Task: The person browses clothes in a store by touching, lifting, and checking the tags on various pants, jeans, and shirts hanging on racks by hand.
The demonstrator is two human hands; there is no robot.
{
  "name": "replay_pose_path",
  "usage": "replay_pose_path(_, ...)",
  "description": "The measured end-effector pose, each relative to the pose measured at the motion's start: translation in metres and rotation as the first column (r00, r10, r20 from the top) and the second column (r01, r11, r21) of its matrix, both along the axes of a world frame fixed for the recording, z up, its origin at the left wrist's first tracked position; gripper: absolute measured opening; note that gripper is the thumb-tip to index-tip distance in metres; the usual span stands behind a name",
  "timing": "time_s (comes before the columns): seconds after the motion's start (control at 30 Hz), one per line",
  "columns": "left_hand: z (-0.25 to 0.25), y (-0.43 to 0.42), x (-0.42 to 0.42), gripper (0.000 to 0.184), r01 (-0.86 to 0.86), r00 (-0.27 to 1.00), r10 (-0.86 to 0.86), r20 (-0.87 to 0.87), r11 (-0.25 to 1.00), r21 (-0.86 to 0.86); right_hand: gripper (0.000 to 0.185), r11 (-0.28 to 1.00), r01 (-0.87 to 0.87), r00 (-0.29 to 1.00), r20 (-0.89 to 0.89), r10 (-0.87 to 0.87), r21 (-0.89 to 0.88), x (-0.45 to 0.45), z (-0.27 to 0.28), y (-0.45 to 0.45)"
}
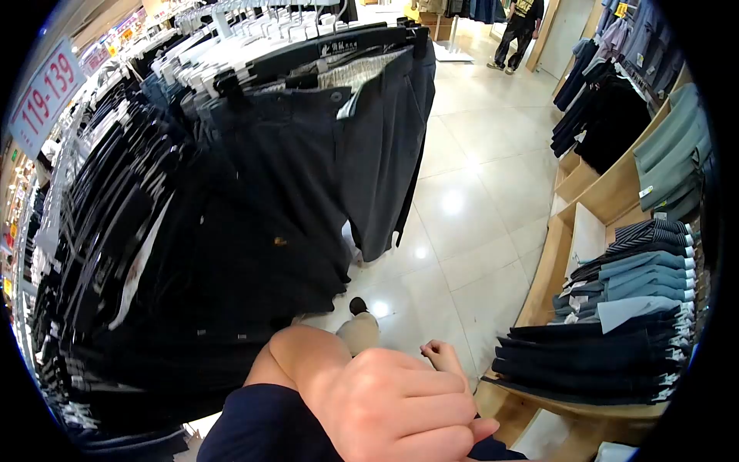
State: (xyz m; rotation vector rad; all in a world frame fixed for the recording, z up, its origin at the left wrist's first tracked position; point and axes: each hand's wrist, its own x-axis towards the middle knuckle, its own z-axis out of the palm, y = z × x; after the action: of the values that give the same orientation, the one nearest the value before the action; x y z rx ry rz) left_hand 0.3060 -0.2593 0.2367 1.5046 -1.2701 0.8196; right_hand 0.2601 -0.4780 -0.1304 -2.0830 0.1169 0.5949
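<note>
My left hand [408, 404] is a closed fist close to the camera, back of the hand up, with a dark navy sleeve [265, 427] behind it. Nothing sticks out of it, though its palm is hidden. Beyond it and lower down, my right hand [443, 356] shows small and partly covered, fingers curled in, with no object visible in them. To the left of both hands hang dark shorts [277, 162] on a black clip hanger [331, 52]. Neither hand touches them.
A long rack of dark trousers [100, 231] fills the left, with a price sign [48, 96] above. Wooden shelves [539, 300] on the right hold folded dark trousers [577, 362] and blue-grey garments [647, 273]. A tiled aisle [469, 223] runs between; another person [519, 35] stands far along it.
</note>
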Motion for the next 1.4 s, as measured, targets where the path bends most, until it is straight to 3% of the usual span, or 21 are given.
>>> replay_pose_path(0.03,-0.001,0.004,0.012,0.035,-0.007,0.999,0.007,-0.038,1.000,0.000,0.027,0.999,-0.014,1.000,-0.004,0.014,0.036,0.013,-0.001,0.006)
replay_pose_path(0.13,-0.004,0.014,0.056,0.035,0.004,0.995,0.008,0.097,0.993,-0.118,0.026,0.992,0.035,0.999,0.003,-0.035,0.121,0.068,-0.007,0.020)
replay_pose_path(0.3,0.005,0.049,0.113,0.035,-0.036,0.999,0.039,0.015,0.983,-0.178,0.024,0.977,0.046,0.988,0.133,-0.074,0.208,0.193,0.008,0.053)
replay_pose_path(0.37,0.020,0.072,0.134,0.035,-0.044,0.998,0.046,0.032,0.998,-0.043,0.040,0.955,0.075,0.937,0.307,-0.166,0.288,0.248,0.012,0.067)
replay_pose_path(0.43,0.023,0.087,0.149,0.035,-0.077,0.996,0.073,0.051,0.993,0.087,0.065,0.945,0.223,0.850,0.427,-0.308,0.238,0.297,0.036,0.089)
replay_pose_path(0.5,0.010,0.091,0.160,0.034,-0.130,0.990,0.131,0.053,0.991,-0.023,0.077,0.948,0.261,0.770,0.554,-0.317,0.180,0.335,0.079,0.116)
replay_pose_path(0.57,0.001,0.090,0.172,0.034,-0.202,0.976,0.209,0.060,0.973,-0.113,0.082,0.948,0.194,0.715,0.625,-0.314,0.254,0.370,0.088,0.129)
replay_pose_path(0.63,0.000,0.088,0.179,0.034,-0.277,0.956,0.289,0.058,0.948,-0.157,0.067,0.921,0.052,0.750,0.594,-0.292,0.387,0.391,0.113,0.144)
replay_pose_path(0.77,0.007,0.076,0.187,0.035,-0.438,0.893,0.427,-0.143,0.898,-0.051,0.031,0.847,-0.015,0.866,0.431,-0.255,0.532,0.431,0.113,0.151)
replay_pose_path(0.83,0.005,0.065,0.199,0.038,-0.501,0.838,0.483,-0.254,0.865,-0.008,0.027,0.819,-0.093,0.879,0.433,-0.200,0.566,0.440,0.125,0.157)
replay_pose_path(0.87,0.003,0.060,0.211,0.035,-0.519,0.850,0.513,-0.120,0.855,-0.024,0.027,0.818,-0.117,0.887,0.429,-0.169,0.564,0.448,0.129,0.157)
replay_pose_path(0.97,-0.006,0.033,0.234,0.032,-0.575,0.818,0.576,0.008,0.817,-0.055,0.025,0.846,-0.191,0.915,0.402,-0.029,0.497,0.466,0.130,0.149)
replay_pose_path(1.03,-0.012,0.016,0.248,0.032,-0.604,0.796,0.606,0.007,0.794,-0.070,0.024,0.806,-0.291,0.908,0.415,0.061,0.516,0.475,0.128,0.140)
replay_pose_path(1.1,-0.025,0.006,0.261,0.032,-0.516,0.847,0.514,-0.137,0.856,0.022,0.028,0.766,-0.390,0.899,0.391,0.197,0.511,0.478,0.135,0.128)
replay_pose_path(1.13,-0.045,-0.003,0.267,0.026,-0.681,0.712,0.680,-0.174,0.730,0.063,0.029,0.750,-0.440,0.862,0.466,0.200,0.493,0.480,0.128,0.122)
replay_pose_path(1.17,-0.061,-0.006,0.273,0.025,-0.715,0.553,0.742,-0.379,0.656,0.240,0.030,0.733,-0.488,0.820,0.537,0.198,0.474,0.480,0.120,0.116)
replay_pose_path(1.2,-0.087,-0.012,0.290,0.027,-0.815,0.472,0.754,-0.456,0.571,0.101,0.032,0.704,-0.532,0.813,0.517,0.269,0.470,0.476,0.125,0.110)
replay_pose_path(1.23,-0.106,-0.019,0.299,0.049,-0.885,0.286,0.845,-0.452,0.414,0.215,0.035,0.676,-0.569,0.804,0.490,0.337,0.468,0.470,0.132,0.103)
replay_pose_path(1.3,-0.145,-0.048,0.311,0.066,-0.934,0.054,0.800,-0.598,0.252,0.252,0.040,0.400,-0.828,0.556,0.667,0.496,0.394,0.460,0.134,0.092)
replay_pose_path(1.37,-0.176,-0.071,0.306,0.070,-0.947,0.003,0.730,-0.684,0.221,0.231,0.041,0.230,-0.961,0.269,0.720,0.640,0.154,0.450,0.134,0.089)
replay_pose_path(1.4,-0.190,-0.075,0.303,0.073,-0.957,-0.025,0.650,-0.759,0.204,0.206,0.037,0.224,-0.971,0.056,0.822,0.567,-0.088,0.450,0.142,0.086)
